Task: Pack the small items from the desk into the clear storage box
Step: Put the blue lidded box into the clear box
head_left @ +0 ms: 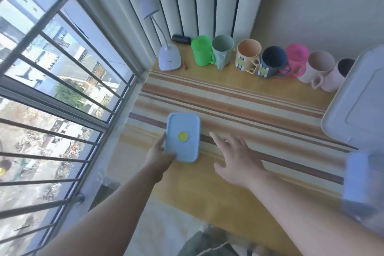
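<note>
A small light-blue rectangular plastic lid w/ a yellow round sticker point(182, 137) is held by the left hand point(160, 158): its near-left corner is pinched, thumb on top, fingers hidden beneath. The lid is kept just above the striped cloth point(239, 97) covering the wooden bench point(187, 185), nr the window side. The right hand point(234, 160) is spread, fingers straight & relaxed, palm down over the cloth, just beside the lid; nothing is gripped, and contact w/ the cloth cannot be told. At the right edge a large clear storage box w/ a pale lid point(357, 106) is seen, partly cut off by the frame. Along the back of the bench a row of plastic mugs point(249, 56) is lined up — green, pale green, beige, dark blue, pink, cream — next to a white desk lamp w/ a bendy neck point(169, 58). A small orange-red item point(185, 65) lies just beside the lamp base; too small to identify. A blurred blue object point(357, 185) is seen at the right edge, nr the right forearm.
</note>
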A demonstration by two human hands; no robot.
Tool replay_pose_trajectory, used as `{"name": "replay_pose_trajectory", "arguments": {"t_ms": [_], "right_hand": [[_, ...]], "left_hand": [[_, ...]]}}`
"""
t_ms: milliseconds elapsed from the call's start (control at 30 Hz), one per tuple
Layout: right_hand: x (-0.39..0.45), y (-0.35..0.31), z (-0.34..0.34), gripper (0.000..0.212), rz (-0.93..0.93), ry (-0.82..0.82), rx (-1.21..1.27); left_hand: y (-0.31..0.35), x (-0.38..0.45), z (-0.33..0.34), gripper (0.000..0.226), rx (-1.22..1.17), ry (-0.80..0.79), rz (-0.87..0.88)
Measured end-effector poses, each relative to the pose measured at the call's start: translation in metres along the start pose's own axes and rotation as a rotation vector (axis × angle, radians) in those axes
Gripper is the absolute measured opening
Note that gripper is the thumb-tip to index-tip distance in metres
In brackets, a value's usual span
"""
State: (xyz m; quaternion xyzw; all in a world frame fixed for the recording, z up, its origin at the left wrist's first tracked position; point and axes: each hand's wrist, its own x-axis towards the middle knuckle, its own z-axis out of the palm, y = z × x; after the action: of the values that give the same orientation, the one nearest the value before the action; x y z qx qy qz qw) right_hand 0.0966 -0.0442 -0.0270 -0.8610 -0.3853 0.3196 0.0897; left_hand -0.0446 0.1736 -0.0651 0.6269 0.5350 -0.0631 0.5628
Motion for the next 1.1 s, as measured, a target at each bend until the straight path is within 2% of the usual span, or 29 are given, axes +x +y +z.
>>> {"name": "replay_pose_trajectory", "arguments": {"t_ms": [133, 200, 300, 367, 500, 567, 700, 833, 1000, 1100], "right_hand": [[0.015, 0.012, 0.007, 0.092, 0.13, 0.05, -0.014], [0.014, 0.03, 0.011, 0.102, 0.219, -0.053, -0.011], [0.005, 0.052, 0.016, 0.109, 0.287, -0.15, -0.01], [-0.002, 0.059, 0.019, 0.114, 0.267, -0.138, 0.014], [-0.019, 0.072, 0.023, 0.138, 0.14, -0.196, -0.062], [-0.025, 0.078, 0.024, 0.143, 0.097, -0.198, -0.155], [-0.029, 0.082, 0.023, 0.136, 0.087, -0.145, -0.153], [-0.043, 0.085, 0.001, 0.136, 0.119, -0.029, -0.047], [-0.101, 0.099, -0.078, 0.132, 0.13, 0.224, 0.009], [-0.163, 0.136, -0.129, 0.13, 0.154, 0.312, 0.05]], "left_hand": [[0.011, -0.015, 0.05, 0.075, 0.297, -0.299, 0.202], [0.01, -0.02, 0.071, 0.065, 0.426, -0.3, 0.316], [0.0, -0.03, 0.087, 0.058, 0.417, -0.193, 0.373], [-0.016, -0.037, 0.089, 0.07, 0.529, -0.231, 0.463], [-0.037, -0.045, 0.088, 0.125, 0.897, -0.425, 0.59], [-0.037, -0.044, 0.094, 0.127, 0.984, -0.401, 0.622], [-0.025, -0.036, 0.107, 0.112, 0.99, -0.338, 0.713], [0.016, -0.033, 0.096, 0.111, 0.947, -0.356, 0.818], [0.101, -0.076, 0.107, 0.11, 0.833, -0.314, 1.094], [0.149, -0.12, 0.145, 0.101, 0.715, -0.37, 1.233]]}}
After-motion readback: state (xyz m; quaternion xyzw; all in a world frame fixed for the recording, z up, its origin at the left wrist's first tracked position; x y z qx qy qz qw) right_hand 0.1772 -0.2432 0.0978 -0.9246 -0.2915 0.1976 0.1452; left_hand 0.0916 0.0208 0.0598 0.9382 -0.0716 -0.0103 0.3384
